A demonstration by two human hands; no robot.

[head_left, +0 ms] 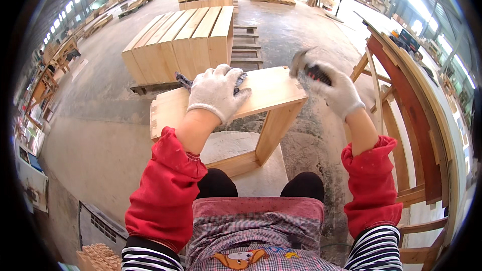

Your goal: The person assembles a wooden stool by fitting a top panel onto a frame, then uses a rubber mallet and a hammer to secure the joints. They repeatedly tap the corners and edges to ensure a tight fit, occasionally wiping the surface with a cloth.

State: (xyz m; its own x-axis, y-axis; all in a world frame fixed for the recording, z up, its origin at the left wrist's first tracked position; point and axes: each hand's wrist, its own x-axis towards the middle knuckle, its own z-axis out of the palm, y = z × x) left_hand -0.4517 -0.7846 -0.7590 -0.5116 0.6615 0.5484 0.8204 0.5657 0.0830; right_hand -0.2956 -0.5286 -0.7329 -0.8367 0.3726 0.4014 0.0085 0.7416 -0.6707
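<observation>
While the left hand [217, 92] lies flat on the wooden box frame [228, 115], fingers spread w/ palm down on the top board, it's prob. there to pin the frame so it won't shift or bounce. Under the fingertips, at the far edge of the frame, a bit of dark cloth [184, 80] shows; can't tell if it's gripped or just lying there. The right hand [334, 90], just off the frame's right corner, has its fingers curled tight round a dark handle of a hammer [303, 63], head blurred and raised above that corner, so a strike at the corner joint looks likely, in my judgement. Both hands wear white knit gloves; sleeves are red. The frame itself sits on the concrete floor [100, 135] right in front of the person's knees: pale, unfinished wood, open rectangular shape, top board w/ notched finger-joint teeth visible at its left end, side & bottom boards forming an open box you can see through to the floor. Beyond the frame, a row of similar pale wood panels [181, 42] stands on a pallet; right of the frame, a reddish-brown wooden rack [411, 115] leans alongside.
</observation>
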